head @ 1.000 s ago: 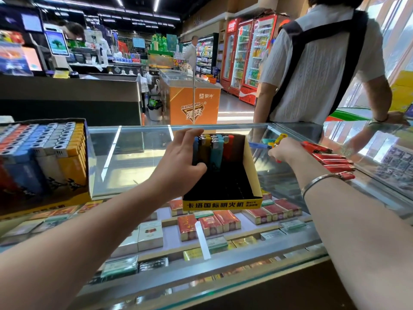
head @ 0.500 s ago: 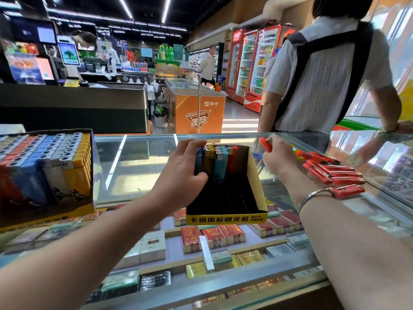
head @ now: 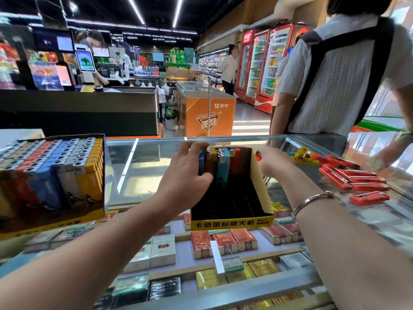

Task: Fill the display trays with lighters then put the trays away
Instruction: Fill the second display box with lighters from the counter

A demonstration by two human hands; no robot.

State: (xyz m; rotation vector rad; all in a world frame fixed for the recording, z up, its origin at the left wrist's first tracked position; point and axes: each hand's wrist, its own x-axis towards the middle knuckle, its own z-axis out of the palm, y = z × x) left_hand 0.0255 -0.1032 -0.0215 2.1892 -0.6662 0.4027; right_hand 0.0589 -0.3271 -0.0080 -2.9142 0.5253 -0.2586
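The left hand [head: 186, 175] curls round the standing lighters [head: 218, 165], keeping them upright in the near-empty tray [head: 232, 222] between both hands. The right hand [head: 273, 162] pinches a red lighter [head: 258, 154] beside the tray wall; loose red lighters [head: 355, 179] lie beyond it.

A: What lay under the glass counter [head: 145, 168]?

B: Rows of cigarette packs [head: 223, 242], red, white, gold and black, with a white tag [head: 217, 257] standing among them.

A: And past the counter?

B: An orange freezer [head: 209, 113] stood on the floor, a bin [head: 171, 120] just left of it. A dark checkout desk [head: 78, 110] ran along the left, with a screen [head: 85, 61] showing a tree above it.

A: Anyone around?

B: A person in a pale shirt [head: 335, 81] with black straps stood close on the right, back turned. Another, in white [head: 228, 68], stood far off near red drink fridges [head: 261, 61]. Strip lights [head: 178, 10] ran along the dark ceiling.
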